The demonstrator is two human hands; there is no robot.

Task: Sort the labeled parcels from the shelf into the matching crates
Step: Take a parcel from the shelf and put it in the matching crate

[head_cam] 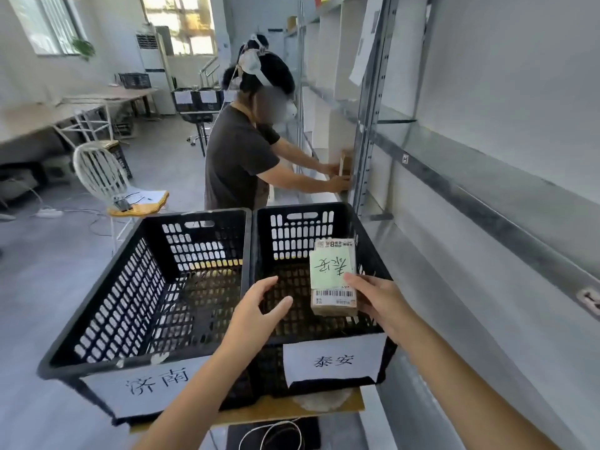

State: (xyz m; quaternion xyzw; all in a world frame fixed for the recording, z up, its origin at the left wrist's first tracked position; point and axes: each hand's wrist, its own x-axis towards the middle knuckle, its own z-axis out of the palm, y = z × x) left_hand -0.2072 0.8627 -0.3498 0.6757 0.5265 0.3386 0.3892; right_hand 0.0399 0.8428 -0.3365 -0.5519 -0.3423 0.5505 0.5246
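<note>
1. The parcel [333, 289] is a small, flat cardboard box, brown, with square edges. It is inside the mouth of the right crate [302, 235], toward the right wall. Whether it touches the crate floor, I cannot tell.
2. The right hand [378, 300] grasps the parcel at its near right corner. The thumb lies on the top face, and the other fingers go under the box and are hidden.
3. The left hand [259, 308] holds nothing. Its fingers are relaxed and a little bent, with the thumb apart. It hovers over the near left part of the right crate, close to the wall beside the left crate [107, 303].
4. The long axis of the parcel runs from the person toward the far wall of the crate, and the broad face looks up.
5. A pale green note [329, 266] with handwritten characters covers the middle of this face; the writing is upside down for the camera. A white barcode label [334, 293] is at the near end.
6. Both crates are black plastic and rectangular, with slotted walls and floors. They stand side by side and touch. Each near wall carries a white paper sign: 济南 [152, 384] on the left, 泰安 [334, 360] on the right.
7. The crates stand on a brown board [292, 410].
8. A grey metal shelf [368, 125] stands to the right. Farther along it, another person [237, 157] has both hands on a brown box.
</note>
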